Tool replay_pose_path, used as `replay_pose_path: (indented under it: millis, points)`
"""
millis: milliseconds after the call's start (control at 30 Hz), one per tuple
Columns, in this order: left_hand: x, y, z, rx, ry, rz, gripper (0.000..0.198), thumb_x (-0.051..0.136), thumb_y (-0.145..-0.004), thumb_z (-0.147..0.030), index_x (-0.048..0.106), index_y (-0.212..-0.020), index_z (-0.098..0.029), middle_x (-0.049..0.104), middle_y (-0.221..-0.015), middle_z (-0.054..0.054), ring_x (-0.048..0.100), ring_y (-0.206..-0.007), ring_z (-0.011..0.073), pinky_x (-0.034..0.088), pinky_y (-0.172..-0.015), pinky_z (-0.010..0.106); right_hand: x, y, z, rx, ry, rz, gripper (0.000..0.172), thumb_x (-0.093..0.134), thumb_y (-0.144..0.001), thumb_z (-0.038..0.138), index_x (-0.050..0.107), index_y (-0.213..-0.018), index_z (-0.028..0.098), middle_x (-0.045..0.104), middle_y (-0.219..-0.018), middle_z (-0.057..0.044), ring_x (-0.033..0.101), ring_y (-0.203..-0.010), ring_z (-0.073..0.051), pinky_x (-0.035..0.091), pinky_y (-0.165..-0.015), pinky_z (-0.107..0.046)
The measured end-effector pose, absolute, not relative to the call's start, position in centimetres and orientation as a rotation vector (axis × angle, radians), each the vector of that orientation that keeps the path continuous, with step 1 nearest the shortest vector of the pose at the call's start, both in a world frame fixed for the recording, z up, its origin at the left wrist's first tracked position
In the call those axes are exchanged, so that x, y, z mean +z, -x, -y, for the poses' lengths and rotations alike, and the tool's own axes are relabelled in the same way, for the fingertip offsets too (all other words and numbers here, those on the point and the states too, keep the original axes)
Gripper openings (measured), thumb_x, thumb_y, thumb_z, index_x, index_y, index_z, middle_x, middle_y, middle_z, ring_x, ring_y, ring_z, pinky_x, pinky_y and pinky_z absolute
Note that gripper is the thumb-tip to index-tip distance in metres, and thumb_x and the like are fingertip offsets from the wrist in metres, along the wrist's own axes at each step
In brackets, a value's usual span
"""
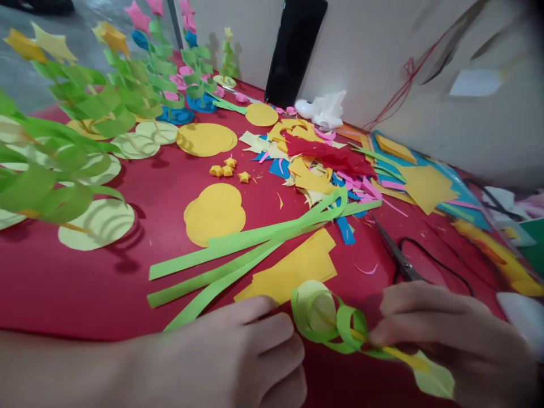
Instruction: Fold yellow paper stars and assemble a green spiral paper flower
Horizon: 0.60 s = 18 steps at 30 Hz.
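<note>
My right hand (pixel 450 334) pinches the yellow stem of a paper flower (pixel 399 356). A pale yellow-green star sits at the stem's near right end. Around the stem winds a curled green strip (pixel 352 326), with a pale round base (pixel 317 306) at the other end. My left hand (pixel 259 357) is closed beside that base, its fingers curled against the edge of the green curl. Its thumb and whatever it may hold are hidden. Just beyond the left hand lie yellow paper pieces (pixel 297 266) and several long green strips (pixel 229 243).
Finished paper flowers (pixel 97 96) stand at the left. Yellow paper circles (pixel 216 212) and small folded stars (pixel 229 163) lie mid-table. Colourful scraps (pixel 314 164) are heaped behind. Scissors (pixel 402 258) lie beyond my right hand. A black phone-like slab (pixel 295 51) leans against the wall.
</note>
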<state>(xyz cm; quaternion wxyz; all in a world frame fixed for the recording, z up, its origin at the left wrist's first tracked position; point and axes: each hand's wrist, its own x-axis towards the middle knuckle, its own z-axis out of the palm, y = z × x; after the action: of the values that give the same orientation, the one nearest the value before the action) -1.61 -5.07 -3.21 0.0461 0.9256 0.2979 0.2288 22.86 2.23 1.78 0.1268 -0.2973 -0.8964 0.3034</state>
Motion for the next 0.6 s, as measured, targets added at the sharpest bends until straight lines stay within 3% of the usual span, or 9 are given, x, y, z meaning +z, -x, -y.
replay_pose_path:
  millis: [133,333,500,600]
  points:
    - [-3.6,1.5,5.6,0.745,-2.805,-0.958,0.012,0.048,-0.081,-0.021,0.059,-0.086,-0.022,0.062,-0.084,0.003,0.049,-0.078,0.0157,0.039,-0.079,0.03,2.1,-22.7,-2.7,0.883,0.868,2.594,0.024,0.051,-0.077,0.031,0.059,-0.094,0.046,0.062,-0.059,-0.006,0.061,-0.052,-0.016,0.047,-0.041,-0.021]
    - [-4.2,1.4,6.1,0.752,-2.788,-0.996,0.018,0.049,-0.079,-0.022,0.061,-0.092,-0.022,0.064,-0.091,0.002,0.05,-0.083,0.0168,0.038,-0.084,0.032,2.1,-22.8,-3.0,0.854,0.805,2.615,0.033,0.054,-0.075,0.024,0.057,-0.1,0.045,0.063,-0.059,-0.006,0.063,-0.054,-0.016,0.049,-0.046,-0.02]
    - [-3.7,1.7,5.9,0.612,-2.875,-0.987,0.02,0.048,-0.081,-0.024,0.062,-0.096,-0.024,0.064,-0.097,0.0,0.052,-0.087,0.0154,0.04,-0.084,0.029,1.9,-22.3,-2.7,0.849,0.791,2.525,0.01,0.052,-0.08,0.032,0.061,-0.084,0.032,0.062,-0.06,-0.003,0.061,-0.053,-0.011,0.049,-0.049,-0.015]
    - [-3.5,1.7,5.9,0.532,-2.889,-1.028,0.023,0.048,-0.082,-0.025,0.06,-0.102,-0.026,0.063,-0.102,0.0,0.053,-0.09,0.0143,0.041,-0.084,0.028,2.2,-21.7,-2.6,0.873,0.79,2.444,0.016,0.051,-0.081,0.039,0.061,-0.077,0.026,0.061,-0.059,0.002,0.059,-0.051,-0.005,0.046,-0.052,-0.01]
